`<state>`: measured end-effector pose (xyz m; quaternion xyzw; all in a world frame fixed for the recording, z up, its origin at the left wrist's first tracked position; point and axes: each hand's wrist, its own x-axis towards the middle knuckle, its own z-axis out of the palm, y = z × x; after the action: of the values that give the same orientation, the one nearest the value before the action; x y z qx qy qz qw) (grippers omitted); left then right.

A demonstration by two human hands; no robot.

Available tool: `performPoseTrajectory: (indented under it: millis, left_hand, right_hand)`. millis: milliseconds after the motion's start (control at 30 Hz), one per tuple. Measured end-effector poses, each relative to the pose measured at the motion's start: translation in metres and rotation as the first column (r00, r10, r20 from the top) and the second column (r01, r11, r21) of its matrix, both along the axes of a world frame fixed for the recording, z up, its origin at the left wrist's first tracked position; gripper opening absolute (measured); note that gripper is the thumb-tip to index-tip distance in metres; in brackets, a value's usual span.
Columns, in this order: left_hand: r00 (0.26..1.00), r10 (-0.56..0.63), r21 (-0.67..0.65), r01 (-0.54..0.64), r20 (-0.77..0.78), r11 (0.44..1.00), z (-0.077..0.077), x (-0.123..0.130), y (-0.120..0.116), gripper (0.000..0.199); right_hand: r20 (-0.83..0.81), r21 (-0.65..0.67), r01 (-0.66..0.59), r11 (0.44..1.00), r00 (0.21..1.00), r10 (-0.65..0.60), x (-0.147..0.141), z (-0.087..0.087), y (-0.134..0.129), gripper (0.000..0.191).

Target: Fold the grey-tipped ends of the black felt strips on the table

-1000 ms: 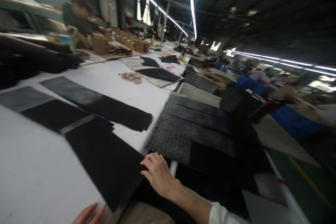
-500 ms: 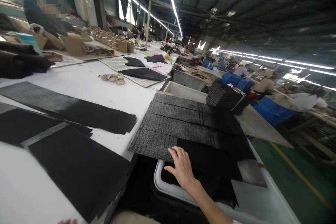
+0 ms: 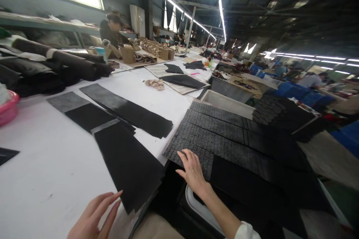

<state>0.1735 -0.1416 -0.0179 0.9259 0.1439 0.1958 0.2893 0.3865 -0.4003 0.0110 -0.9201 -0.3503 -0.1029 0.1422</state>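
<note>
My left hand (image 3: 97, 214) is at the lower left, its fingers stretched out and apart. Its index fingertip meets or nearly meets the near left edge of a stack of black fabric panels (image 3: 129, 166) on the white table. My right hand (image 3: 192, 170) hovers over or rests lightly on the near left corner of a dark board covered with grey-black textured strips (image 3: 214, 129); I cannot tell whether it touches. Its fingers are apart and hold nothing visible. Plain black pieces (image 3: 246, 179) lie to its right. Two more black strip stacks (image 3: 126, 108) lie beyond the left hand's panels.
Below the board is a white plastic bin (image 3: 193, 198). Rolls of dark material (image 3: 58, 59) and a pink basin (image 3: 8, 110) stand at the left. A crumpled beige cloth (image 3: 155, 84) lies mid-table. Another pale bin (image 3: 227, 101) stands behind the board. A person (image 3: 110, 33) is at the far left.
The view has swung left. My left hand has come up from the bottom edge to the black panel stack. My right hand stays by the board's near corner, now farther left over the textured strips.
</note>
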Motion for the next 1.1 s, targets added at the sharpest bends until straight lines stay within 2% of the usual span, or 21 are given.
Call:
performPoseTrajectory:
  millis: [67,167,233,333,500,700,833,967,1100]
  left_hand:
    - [0.997,-0.081,0.051,0.081,-0.005,0.995,0.016,0.025,-0.009,0.03]
    - [0.973,-0.221,0.046,0.224,-0.065,0.973,0.036,0.064,-0.026,0.026]
    - [0.953,-0.282,0.044,0.288,-0.107,0.957,0.045,0.084,-0.037,0.025]
    - [0.934,-0.322,0.039,0.332,-0.153,0.943,0.052,0.101,-0.052,0.024]
    - [0.919,-0.335,-0.028,0.337,-0.21,0.941,0.052,0.103,-0.068,0.024]
    - [0.905,-0.358,-0.052,0.356,-0.229,0.933,0.041,0.102,-0.072,0.024]
    - [0.906,-0.361,-0.068,0.355,-0.22,0.932,0.041,0.105,-0.072,0.023]
    - [0.912,-0.352,-0.074,0.344,-0.209,0.936,0.044,0.106,-0.073,0.023]
    - [0.916,-0.344,-0.071,0.337,-0.207,0.939,0.044,0.106,-0.073,0.022]
  right_hand:
    - [0.003,0.0,-0.001,1.0,1.0,0.001,0.004,-0.002,0.009,0.078]
    - [0.002,0.003,-0.029,1.0,1.0,0.029,0.012,-0.002,0.019,0.076]
    - [-0.009,0.002,-0.08,0.997,0.997,0.08,0.02,-0.001,0.025,0.074]
    - [-0.029,0.005,-0.131,0.991,0.991,0.131,0.031,-0.002,0.039,0.071]
    - [-0.049,0.07,-0.146,0.987,0.988,0.15,0.042,-0.01,0.057,0.048]
    - [-0.042,0.111,-0.162,0.981,0.985,0.168,0.046,-0.009,0.055,0.028]
    - [-0.033,0.088,-0.162,0.983,0.986,0.166,0.044,-0.009,0.055,0.028]
    - [-0.017,0.096,-0.132,0.986,0.991,0.135,0.041,-0.016,0.06,0.03]
    - [-0.011,0.123,-0.111,0.986,0.993,0.113,0.041,-0.025,0.068,0.021]
